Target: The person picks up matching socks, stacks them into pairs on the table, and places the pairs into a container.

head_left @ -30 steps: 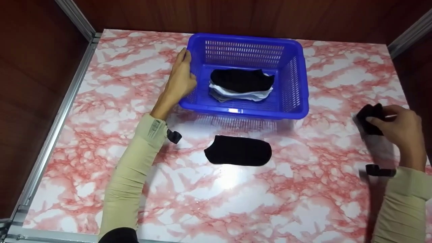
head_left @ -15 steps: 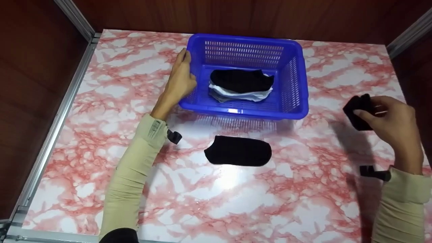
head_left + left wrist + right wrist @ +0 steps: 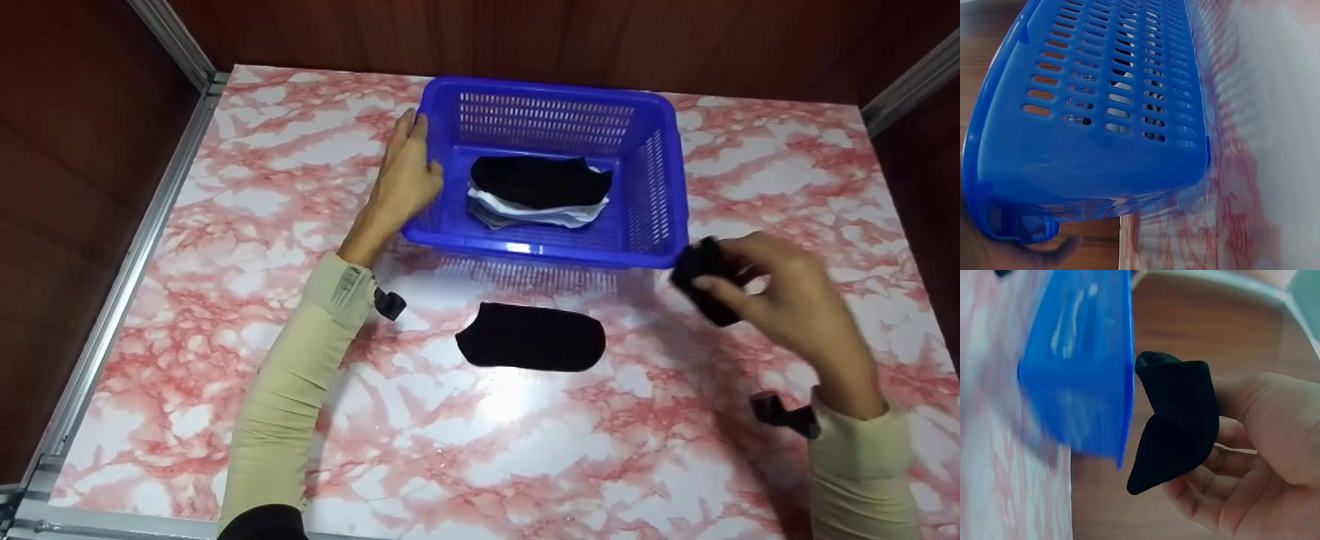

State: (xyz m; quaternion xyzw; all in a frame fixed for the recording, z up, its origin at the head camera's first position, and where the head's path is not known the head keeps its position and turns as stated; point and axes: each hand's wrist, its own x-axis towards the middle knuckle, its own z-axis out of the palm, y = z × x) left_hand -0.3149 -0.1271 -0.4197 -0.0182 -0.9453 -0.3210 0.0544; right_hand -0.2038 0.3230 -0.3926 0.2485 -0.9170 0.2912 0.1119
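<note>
My left hand point(image 3: 409, 176) grips the left rim of a blue plastic basket point(image 3: 555, 251) with slotted sides. Inside the basket lies a stack of folded socks, a black sock point(image 3: 536, 181) on top and white and grey socks point(image 3: 536, 213) below. My right hand point(image 3: 787, 292) pinches a folded black sock point(image 3: 709, 289) between thumb and fingers, close to the basket's front right corner. In the right wrist view this black sock point(image 3: 1179, 422) hangs bent in the fingers. Another black sock point(image 3: 531, 337) lies flat on the table in front of the basket.
The table point(image 3: 600, 465) has a red and white marbled top. Dark wooden panels point(image 3: 525, 37) stand behind it and at both sides, with metal rails point(image 3: 142, 277) along the edges. A black strap point(image 3: 784, 414) sticks out from the right sleeve, another point(image 3: 388, 304) from the left.
My right hand has lifted the black sock off the right side of the table and carried it left to the basket's corner. The left hand has stayed on the rim.
</note>
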